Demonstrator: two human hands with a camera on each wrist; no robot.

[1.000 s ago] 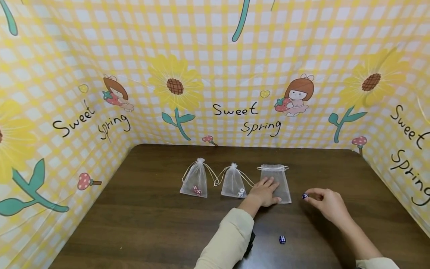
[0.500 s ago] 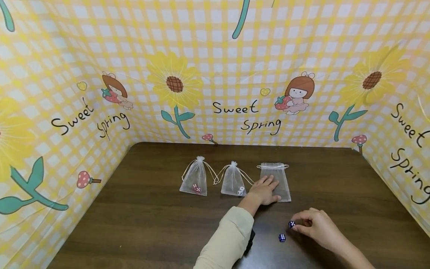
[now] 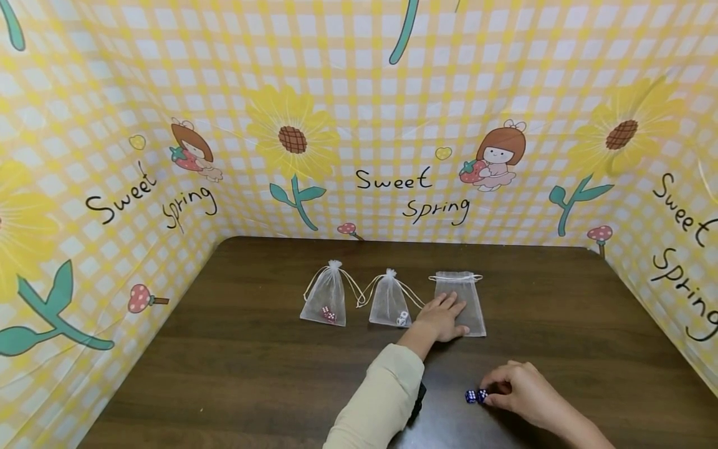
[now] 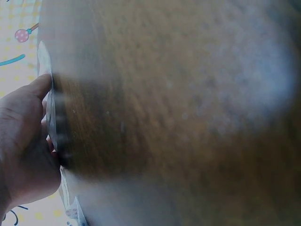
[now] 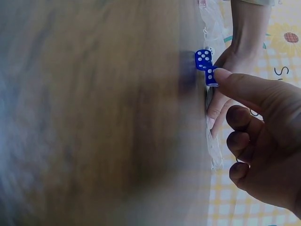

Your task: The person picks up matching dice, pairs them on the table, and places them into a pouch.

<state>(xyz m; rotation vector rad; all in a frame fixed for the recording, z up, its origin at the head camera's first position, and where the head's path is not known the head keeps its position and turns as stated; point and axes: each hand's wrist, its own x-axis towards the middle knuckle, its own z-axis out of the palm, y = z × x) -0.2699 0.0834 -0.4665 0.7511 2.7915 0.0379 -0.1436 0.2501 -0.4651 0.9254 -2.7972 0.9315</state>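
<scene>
My left hand (image 3: pixel 440 319) lies with its fingers spread on a flat white mesh drawstring bag (image 3: pixel 475 312). Closer to me, my right hand (image 3: pixel 521 390) pinches a blue die (image 3: pixel 482 395) between thumb and finger. Right beside it, on the left, sits a second blue die (image 3: pixel 470 396) on the table. In the right wrist view the pinched blue die (image 5: pixel 211 76) and the other blue die (image 5: pixel 203 59) appear to touch. The left wrist view shows the left hand (image 4: pixel 28 141) over the bag's edge, its fingers mostly hidden.
Two drawn-up mesh bags stand in line left of the flat one: one bag (image 3: pixel 331 293) has red dice (image 3: pixel 328 315) inside, the other bag (image 3: pixel 387 299) white dice (image 3: pixel 402 318). All are on a dark wooden table (image 3: pixel 252 374), with a checked cloth (image 3: pixel 381 112) hanging around it.
My right hand has moved toward me and to the left, bringing its blue die down beside the other one. The left hand has stayed on the bag.
</scene>
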